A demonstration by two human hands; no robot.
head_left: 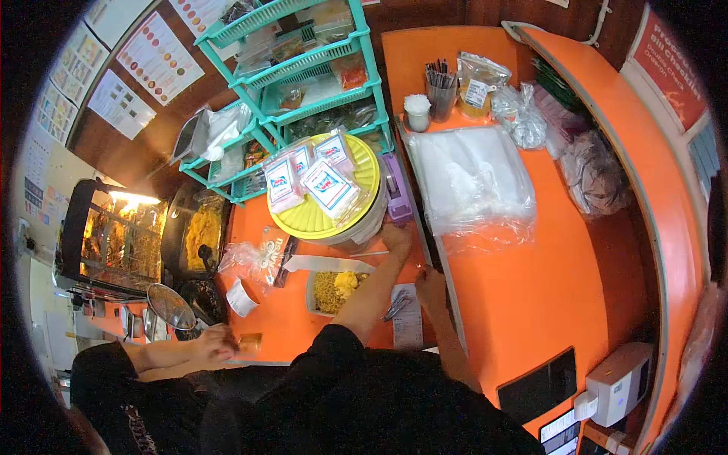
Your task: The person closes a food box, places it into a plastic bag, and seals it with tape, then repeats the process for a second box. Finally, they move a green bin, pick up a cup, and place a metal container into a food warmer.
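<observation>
My left hand (396,240) reaches across the orange counter to the foot of a tub with a yellow lid (284,216). Just beyond it stands a purple device (398,193); the fingers look curled, but what they hold is hidden. Close by, my right hand (432,290) is closed with its fingertips together at the counter's dark seam. Something tiny and pale may be between them. Under my left forearm sits a tray of noodles (326,294) with a yellow topping (346,283). A printed receipt (408,322) lies between my arms, a small clear packet (396,305) on it.
Another person's hand (214,345) is at the left by a small brown packet (249,343). A white cup (241,297) lies nearby. Teal racks (311,72) stand behind. Clear plastic bags (478,178) and a black tablet (537,385) lie to the right.
</observation>
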